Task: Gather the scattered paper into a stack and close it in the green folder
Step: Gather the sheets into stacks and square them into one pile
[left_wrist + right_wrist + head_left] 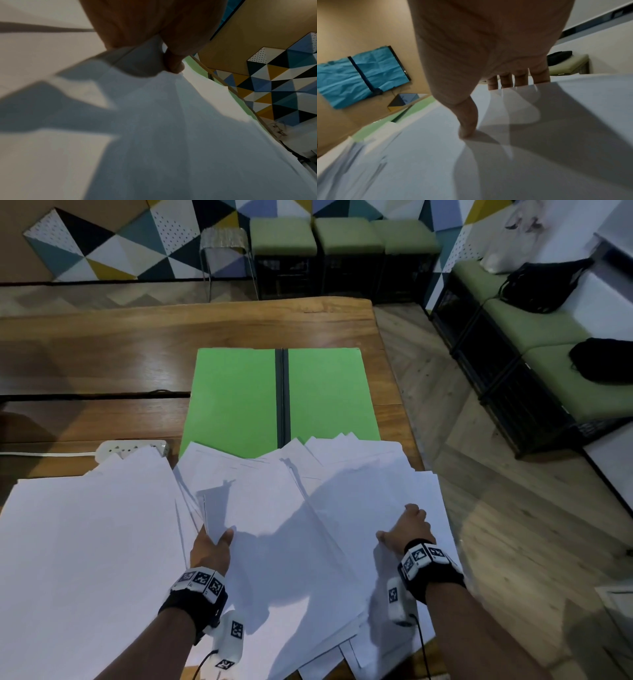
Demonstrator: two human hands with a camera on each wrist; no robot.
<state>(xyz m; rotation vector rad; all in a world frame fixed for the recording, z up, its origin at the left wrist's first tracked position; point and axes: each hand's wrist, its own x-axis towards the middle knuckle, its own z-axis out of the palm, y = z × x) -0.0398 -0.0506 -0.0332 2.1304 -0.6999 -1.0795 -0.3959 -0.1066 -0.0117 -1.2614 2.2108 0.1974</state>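
The green folder (239, 398) lies open and flat on the wooden table (102, 354), its dark spine (283, 392) in the middle. White sheets of paper (291, 501) spread loosely across the near side and overlap the folder's front edge; another pile (85, 542) lies at the left. My left hand (214, 542) grips the edge of some middle sheets, thumb (174, 63) on top. My right hand (407, 529) holds the right-hand sheets: thumb (467, 121) presses on top, fingers (520, 79) go under the edge.
A white power strip (132, 450) with its cable lies left of the folder, partly under paper. The table's right edge (394, 371) runs close beside the folder. Green stools (284, 237) stand behind the table and a bench with black bags (544, 285) at the right.
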